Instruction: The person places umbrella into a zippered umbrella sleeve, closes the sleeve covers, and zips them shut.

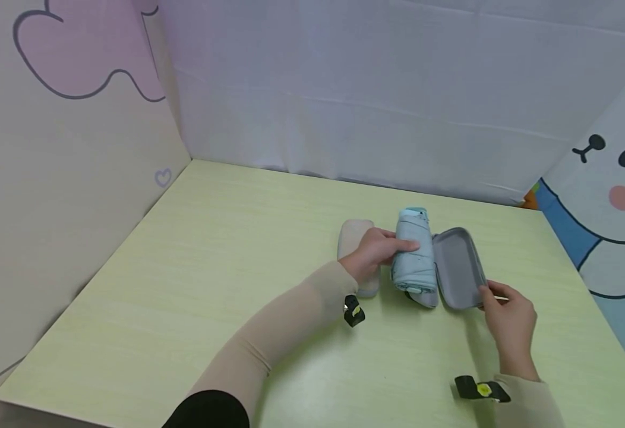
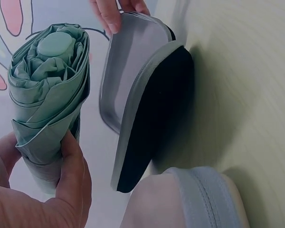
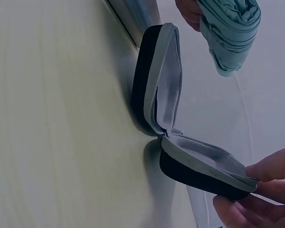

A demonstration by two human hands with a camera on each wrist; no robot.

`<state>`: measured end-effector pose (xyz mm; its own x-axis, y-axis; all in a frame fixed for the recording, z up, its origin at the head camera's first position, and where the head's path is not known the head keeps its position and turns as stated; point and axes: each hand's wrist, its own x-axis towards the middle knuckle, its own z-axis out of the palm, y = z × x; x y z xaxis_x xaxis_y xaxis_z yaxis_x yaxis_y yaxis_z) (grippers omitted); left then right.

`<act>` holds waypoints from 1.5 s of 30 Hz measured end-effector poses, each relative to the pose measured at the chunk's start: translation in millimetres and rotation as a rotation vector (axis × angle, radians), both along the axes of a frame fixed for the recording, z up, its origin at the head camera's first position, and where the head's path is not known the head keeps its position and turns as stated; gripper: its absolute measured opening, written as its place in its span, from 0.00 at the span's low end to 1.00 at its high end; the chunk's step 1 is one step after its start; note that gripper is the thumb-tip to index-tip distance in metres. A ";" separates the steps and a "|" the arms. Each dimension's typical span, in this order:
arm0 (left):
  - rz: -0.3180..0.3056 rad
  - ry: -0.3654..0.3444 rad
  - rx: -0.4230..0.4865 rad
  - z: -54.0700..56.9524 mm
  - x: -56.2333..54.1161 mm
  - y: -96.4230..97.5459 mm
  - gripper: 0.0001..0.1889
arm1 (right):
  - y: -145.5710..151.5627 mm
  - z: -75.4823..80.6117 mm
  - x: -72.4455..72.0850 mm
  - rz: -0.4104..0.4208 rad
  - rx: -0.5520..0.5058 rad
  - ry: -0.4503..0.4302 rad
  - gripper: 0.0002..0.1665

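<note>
My left hand (image 1: 379,246) grips a rolled, light blue-green folding umbrella (image 1: 414,249), holding it above one half of an unfolded zip case. In the left wrist view the umbrella (image 2: 52,95) points its round end cap upward, with fingers and thumb wrapped about its lower part. The zip case (image 1: 459,267) has a grey lining and a black outside, seen in the right wrist view on the case (image 3: 199,175). My right hand (image 1: 510,315) pinches the rim of its right half, fingers below and thumb on the edge. The umbrella partly hides the case's other half.
A beige, rounded, oblong case (image 1: 355,235) with a grey edge lies on the table (image 1: 211,267) just left of the umbrella, partly behind my left hand. A white cloth backdrop (image 1: 371,107) stands behind the table. Printed panels flank it, including the left wall (image 1: 77,190).
</note>
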<state>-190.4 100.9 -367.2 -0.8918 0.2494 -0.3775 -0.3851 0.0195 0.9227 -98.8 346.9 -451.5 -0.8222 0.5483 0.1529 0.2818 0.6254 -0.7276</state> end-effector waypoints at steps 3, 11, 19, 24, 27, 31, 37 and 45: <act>-0.003 0.008 -0.009 -0.6 0.8 4.4 0.17 | -4.0 3.5 0.7 -0.008 -0.005 0.009 0.23; 0.022 0.034 -0.089 -2.1 1.6 11.9 0.18 | -45.3 51.3 20.4 -0.002 -0.052 -0.010 0.19; 0.040 0.039 -0.131 -4.4 1.2 18.3 0.19 | -49.8 55.1 23.5 0.007 -0.051 -0.026 0.19; 0.037 0.049 -0.156 -4.7 4.3 24.3 0.18 | -50.0 54.5 23.1 0.013 -0.041 -0.015 0.18; 0.028 0.080 -0.181 -4.8 6.4 27.5 0.15 | -49.9 53.6 22.5 0.019 -0.026 0.001 0.17; 0.018 0.114 -0.230 -6.0 7.6 30.1 0.13 | -49.3 51.8 21.1 0.020 -0.015 0.014 0.17; -0.002 0.148 -0.299 -7.5 8.4 30.1 0.13 | -51.6 54.1 22.0 0.029 -0.004 0.008 0.17; -0.051 0.240 -0.428 -16.7 6.0 32.0 0.15 | -53.2 55.7 22.7 0.028 0.014 0.007 0.17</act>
<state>-184.4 133.0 -383.8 -0.9569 0.1618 -0.2411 -0.1517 0.4297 0.8901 -76.2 293.6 -395.7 -0.8362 0.5226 0.1663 0.2586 0.6432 -0.7207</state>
